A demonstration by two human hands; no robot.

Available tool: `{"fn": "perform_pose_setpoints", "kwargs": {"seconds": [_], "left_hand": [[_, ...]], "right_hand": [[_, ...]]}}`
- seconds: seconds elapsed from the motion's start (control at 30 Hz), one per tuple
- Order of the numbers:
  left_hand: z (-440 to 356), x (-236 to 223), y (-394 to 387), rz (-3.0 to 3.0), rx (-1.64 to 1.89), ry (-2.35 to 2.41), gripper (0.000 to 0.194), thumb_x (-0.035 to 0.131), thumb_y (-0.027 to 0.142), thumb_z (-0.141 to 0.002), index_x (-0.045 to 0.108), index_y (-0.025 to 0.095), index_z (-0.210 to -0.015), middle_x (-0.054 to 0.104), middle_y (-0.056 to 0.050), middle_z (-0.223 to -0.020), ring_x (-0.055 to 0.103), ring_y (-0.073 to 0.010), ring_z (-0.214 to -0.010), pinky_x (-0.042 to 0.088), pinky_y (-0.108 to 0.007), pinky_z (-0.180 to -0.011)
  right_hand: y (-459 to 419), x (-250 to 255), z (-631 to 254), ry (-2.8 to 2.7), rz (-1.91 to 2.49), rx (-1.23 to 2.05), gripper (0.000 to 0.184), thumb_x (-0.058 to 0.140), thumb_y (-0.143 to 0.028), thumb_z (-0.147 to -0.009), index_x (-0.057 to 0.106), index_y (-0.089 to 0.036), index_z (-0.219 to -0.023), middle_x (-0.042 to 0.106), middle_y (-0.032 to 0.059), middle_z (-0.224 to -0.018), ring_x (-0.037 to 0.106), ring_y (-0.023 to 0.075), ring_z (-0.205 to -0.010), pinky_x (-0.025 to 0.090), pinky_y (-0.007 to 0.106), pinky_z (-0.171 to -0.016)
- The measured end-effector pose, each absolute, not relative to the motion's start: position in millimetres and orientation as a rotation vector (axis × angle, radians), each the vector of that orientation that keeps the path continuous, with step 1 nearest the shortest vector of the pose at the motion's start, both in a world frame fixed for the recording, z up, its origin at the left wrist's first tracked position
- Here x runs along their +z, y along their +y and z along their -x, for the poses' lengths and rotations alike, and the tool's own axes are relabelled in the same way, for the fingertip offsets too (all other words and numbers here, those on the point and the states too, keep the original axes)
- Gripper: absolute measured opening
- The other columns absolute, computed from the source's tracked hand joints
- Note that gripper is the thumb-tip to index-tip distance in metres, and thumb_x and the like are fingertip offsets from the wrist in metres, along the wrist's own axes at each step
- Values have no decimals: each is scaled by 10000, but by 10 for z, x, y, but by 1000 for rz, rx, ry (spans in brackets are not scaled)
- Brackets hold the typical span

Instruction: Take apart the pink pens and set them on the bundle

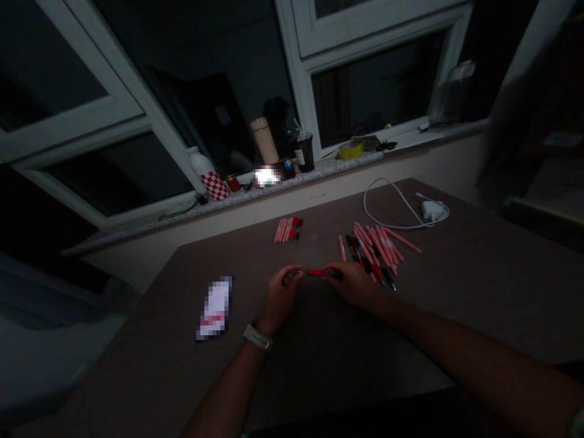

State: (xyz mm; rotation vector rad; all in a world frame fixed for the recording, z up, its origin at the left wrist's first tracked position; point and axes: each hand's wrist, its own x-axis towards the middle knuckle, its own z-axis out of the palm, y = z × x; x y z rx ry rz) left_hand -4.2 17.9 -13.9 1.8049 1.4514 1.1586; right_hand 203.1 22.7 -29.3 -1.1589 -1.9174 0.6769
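Observation:
A red pen (314, 272) is held level above the table between my two hands. My left hand (283, 293), with a pale watch strap at its wrist, pinches the pen's left end. My right hand (353, 283) closes its fingers on the other end, partly hiding it. Just behind my right hand lies a loose pile of pink, red and black pens (376, 246). Farther back, a small row of pink pens (283, 230) lies side by side, with red and black pens (295, 230) at its right end.
A pixelated flat rectangular object (215, 307) lies on the table (182, 359) at left. A white charger (432, 210) with its looped cable sits back right. On the windowsill stand a checked bottle (210, 179), a beige flask (264, 140), a dark cup (305, 155) and yellow tape (351, 150).

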Motion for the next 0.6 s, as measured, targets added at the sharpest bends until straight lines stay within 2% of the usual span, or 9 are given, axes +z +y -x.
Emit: {"fn": "perform_pose_setpoints", "kwargs": {"seconds": [0.23,0.43,0.6], "left_hand": [[54,-148,174,-1852,1128,1469,254,623,370,-829,694,182,-984,633,-16,-716,551,-147,-637,415,-238,-566],[72,-168,174,-2070,1104,1354,195,608,333,-858,704,196,-960,678,-50,-889,598,-162,-765,452,-257,-674],[105,-143,175,-2133,1084,1358,190,604,332,-867,707,185,-931,673,-46,-835,585,-153,-717,443,-250,-644]], "right_hand": [[235,-292,-2028,-1935,1194,636,164,605,-214,-837,695,-209,-973,726,36,-909,665,181,-817,490,286,-719],[252,-297,-2076,-2059,1116,508,198,581,-228,-869,709,-211,-1019,723,57,-970,654,195,-884,485,309,-778],[271,-306,-2104,-2141,1050,445,226,562,-251,-896,697,-224,-1075,721,57,-993,648,197,-900,471,308,-793]]}}
